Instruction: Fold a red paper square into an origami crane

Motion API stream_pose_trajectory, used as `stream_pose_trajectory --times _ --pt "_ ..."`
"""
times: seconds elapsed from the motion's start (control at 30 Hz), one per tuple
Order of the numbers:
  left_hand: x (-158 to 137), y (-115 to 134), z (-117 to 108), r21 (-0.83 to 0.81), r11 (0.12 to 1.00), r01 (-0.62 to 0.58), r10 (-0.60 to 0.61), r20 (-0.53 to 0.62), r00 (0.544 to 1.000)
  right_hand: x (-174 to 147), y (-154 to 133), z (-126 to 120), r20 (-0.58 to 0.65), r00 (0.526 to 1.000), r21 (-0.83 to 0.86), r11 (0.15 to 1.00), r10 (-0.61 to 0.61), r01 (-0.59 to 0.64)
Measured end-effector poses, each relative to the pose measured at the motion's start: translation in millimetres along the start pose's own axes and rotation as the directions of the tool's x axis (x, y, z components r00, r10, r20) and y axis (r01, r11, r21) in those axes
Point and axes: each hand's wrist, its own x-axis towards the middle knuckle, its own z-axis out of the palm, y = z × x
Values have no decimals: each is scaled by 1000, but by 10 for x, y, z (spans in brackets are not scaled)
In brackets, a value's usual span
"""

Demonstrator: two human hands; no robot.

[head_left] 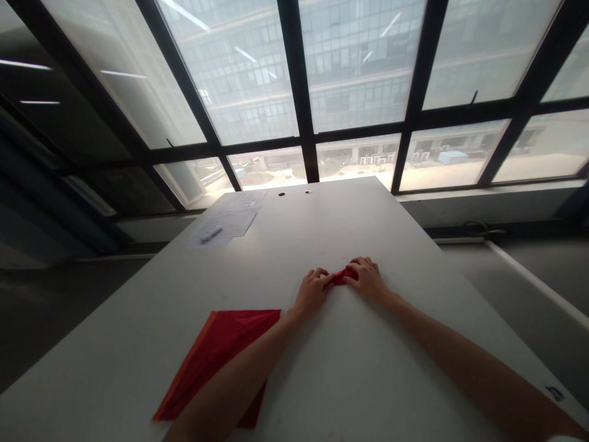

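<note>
A small folded piece of red paper or cloth lies on the white table between my hands; its exact kind is too small to make out. My left hand has its thumb and fingers closed on the left end of it. On the right end, my right hand presses with thumb and fingers bent around it. Nearer to me, a larger flat red sheet with an orange strip along its left edge is spread out. My left forearm passes over that sheet and hides part of it.
The white table reaches toward tall windows with dark frames. White papers rest at its far left, with a pale marker-like stick on them. Two small round spots show near the far edge. A small dark label is at the right edge.
</note>
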Motion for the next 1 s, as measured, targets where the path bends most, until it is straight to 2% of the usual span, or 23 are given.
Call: stream_pose_trajectory --times 0.13,0.3,0.4,0.47,0.53,0.57,0.63,0.7,0.77,0.87,1.0 --pt "16 -24 36 -74 996 55 -59 -49 997 1 -28 -25 1 1000 81 996 -26 26" --pt "28 -41 41 -175 982 72 -80 -38 996 14 -66 -55 -25 993 219 969 -114 117" --pt "55 -56 27 -306 947 99 -108 -10 994 23 -116 -79 -136 980 232 957 -144 173" --pt "83 -57 11 -448 879 161 -197 -33 980 36 -152 -86 -279 957 275 949 -78 158" --pt "110 -43 -8 -623 751 219 -326 -62 943 53 -188 -74 -387 918 402 912 85 85" --pt "120 -29 -18 -702 673 233 -380 -59 923 61 -208 -62 -377 909 500 865 177 39" --pt "126 12 -31 -813 533 234 -437 -28 899 71 -257 -29 -214 931 703 708 295 -63" --pt "114 62 -29 -870 441 222 -427 14 904 66 -321 1 0 963 829 539 271 -151" --pt "92 107 -3 -901 386 199 -391 36 920 49 -387 17 85 970 882 437 226 -179" --pt "59 141 67 -916 366 164 -368 20 930 15 -447 15 84 958 907 376 276 -188" --pt "46 111 152 -878 449 163 -359 -10 933 -13 -433 8 118 953 906 363 279 -218"
